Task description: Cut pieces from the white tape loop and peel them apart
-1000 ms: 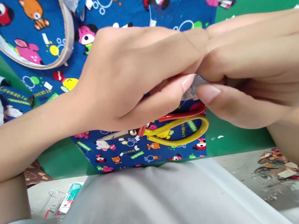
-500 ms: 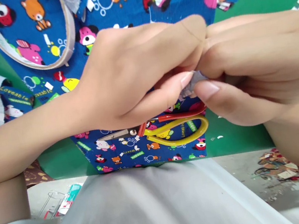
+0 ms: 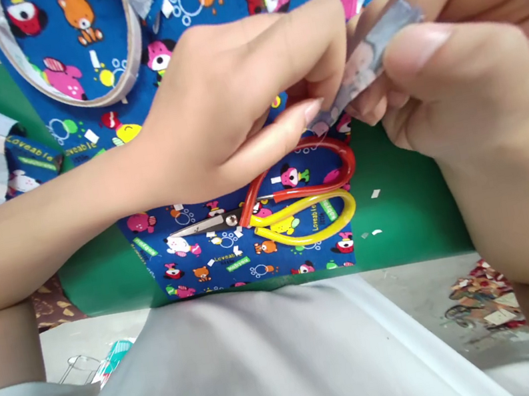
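My left hand (image 3: 238, 101) and my right hand (image 3: 455, 64) meet above a blue cartoon-print cloth (image 3: 206, 5) spread on a green table (image 3: 407, 201). Both pinch a thin grey strip (image 3: 373, 58) that slants up from the left fingertips to the right thumb. The right thumb presses on the strip's upper end. Just below the left hand, scissors (image 3: 287, 211) with one red and one yellow handle loop lie shut on the cloth, blades pointing left.
A roll of whitish tape (image 3: 123, 79) lies on the cloth at the upper left. Small white paper scraps (image 3: 374, 194) dot the green table. A folded piece of the same cloth (image 3: 28, 166) sits at the left. My white shirt (image 3: 252, 369) fills the foreground.
My right hand has risen and pulled right, drawing the grey strip out longer from the left fingertips. The view shifted, so the scissors now show fully.
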The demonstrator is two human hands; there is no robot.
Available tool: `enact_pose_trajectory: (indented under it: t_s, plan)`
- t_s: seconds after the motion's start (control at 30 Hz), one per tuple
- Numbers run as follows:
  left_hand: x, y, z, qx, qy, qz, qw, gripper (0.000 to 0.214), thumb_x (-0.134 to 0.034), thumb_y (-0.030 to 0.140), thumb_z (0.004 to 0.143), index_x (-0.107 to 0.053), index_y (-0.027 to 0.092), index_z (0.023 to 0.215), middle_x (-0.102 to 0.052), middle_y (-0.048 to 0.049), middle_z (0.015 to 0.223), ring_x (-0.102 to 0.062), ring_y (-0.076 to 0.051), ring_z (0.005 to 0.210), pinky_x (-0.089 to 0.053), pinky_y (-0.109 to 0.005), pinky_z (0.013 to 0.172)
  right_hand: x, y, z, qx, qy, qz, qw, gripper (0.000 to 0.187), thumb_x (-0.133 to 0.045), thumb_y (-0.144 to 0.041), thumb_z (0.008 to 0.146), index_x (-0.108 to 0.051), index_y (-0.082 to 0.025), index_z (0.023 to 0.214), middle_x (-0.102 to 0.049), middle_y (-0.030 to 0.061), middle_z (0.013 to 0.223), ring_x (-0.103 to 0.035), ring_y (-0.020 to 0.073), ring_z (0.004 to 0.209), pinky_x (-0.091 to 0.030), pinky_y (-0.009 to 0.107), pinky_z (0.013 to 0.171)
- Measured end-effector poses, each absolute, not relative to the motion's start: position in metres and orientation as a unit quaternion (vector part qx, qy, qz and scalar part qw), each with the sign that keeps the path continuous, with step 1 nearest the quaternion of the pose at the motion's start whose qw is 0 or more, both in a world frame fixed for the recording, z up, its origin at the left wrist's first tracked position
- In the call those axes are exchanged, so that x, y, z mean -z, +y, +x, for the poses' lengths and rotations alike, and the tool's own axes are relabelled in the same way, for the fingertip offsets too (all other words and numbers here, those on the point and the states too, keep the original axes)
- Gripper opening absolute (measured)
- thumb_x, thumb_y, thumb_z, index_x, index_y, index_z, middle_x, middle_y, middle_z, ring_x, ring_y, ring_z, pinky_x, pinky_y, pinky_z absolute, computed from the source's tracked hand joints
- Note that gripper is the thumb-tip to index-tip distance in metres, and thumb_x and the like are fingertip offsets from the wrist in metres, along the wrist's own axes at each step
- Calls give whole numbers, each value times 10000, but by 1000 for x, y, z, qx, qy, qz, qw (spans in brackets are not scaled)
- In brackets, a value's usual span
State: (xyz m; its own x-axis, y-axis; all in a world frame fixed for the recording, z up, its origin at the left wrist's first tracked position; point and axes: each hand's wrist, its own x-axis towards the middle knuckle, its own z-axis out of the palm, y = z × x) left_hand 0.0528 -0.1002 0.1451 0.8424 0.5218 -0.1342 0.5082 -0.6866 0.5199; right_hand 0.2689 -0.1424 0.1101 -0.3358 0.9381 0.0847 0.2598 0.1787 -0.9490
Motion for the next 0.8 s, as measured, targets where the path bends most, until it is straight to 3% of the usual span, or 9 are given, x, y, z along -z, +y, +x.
enact_pose_trajectory:
  t_s: [0.1, 0.27, 0.47, 0.57, 0.67, 0.8]
  plan:
    - [-143, -102, 49, -49, 273, 919, 279, 731, -69, 496, 927, -628, 166, 1263, -647, 114, 1130, -737, -106, 1200, -470, -301, 987, -112, -140, 263, -508, -591, -447, 438, 347, -603, -356, 943, -548, -161, 661, -634, -62, 648, -526, -15, 571, -365, 162, 547]
    - [-140, -103, 50, -65, 310, 908, 275, 754, -126, 555, 970, -716, 95, 1057, -677, 86, 1027, -736, -71, 1134, -499, -286, 1015, -113, -136, 253, -550, -517, -425, 500, 284, -505, -197, 860, -446, -164, 585, -558, -95, 545, -463, -14, 478, -317, 170, 479]
    - [-146, -106, 59, -60, 357, 898, 251, 655, -250, 546, 1010, -735, 120, 1121, -697, 73, 1116, -720, -29, 1100, -511, -207, 982, -113, -132, 246, -584, -440, -409, 546, 270, -552, -309, 759, -397, -214, 560, -470, -95, 451, -347, 23, 374, -264, 220, 403]
    - [-148, -105, 62, -73, 383, 889, 240, 678, -268, 551, 993, -724, 76, 1157, -682, 59, 1046, -719, -21, 1035, -486, -214, 939, -113, -131, 243, -579, -398, -406, 584, 309, -574, -384, 700, -334, -232, 578, -382, -97, 431, -279, 22, 366, -236, 239, 393]
    - [-151, -95, 66, -151, 348, 887, 263, 753, -238, 563, 938, -658, 14, 1238, -656, 59, 1069, -697, -46, 1148, -449, -226, 939, -113, -132, 242, -558, -388, -405, 611, 382, -608, -405, 687, -280, -230, 597, -318, -96, 417, -239, 18, 357, -201, 248, 388]
    - [-152, -71, 82, -166, 339, 867, 325, 799, -286, 643, 895, -584, 88, 1387, -621, 104, 1163, -700, -80, 1188, -472, -276, 1008, -109, -131, 245, -555, -379, -398, 625, 533, -730, -436, 664, -248, -213, 615, -270, -85, 412, -224, 21, 355, -190, 254, 382]
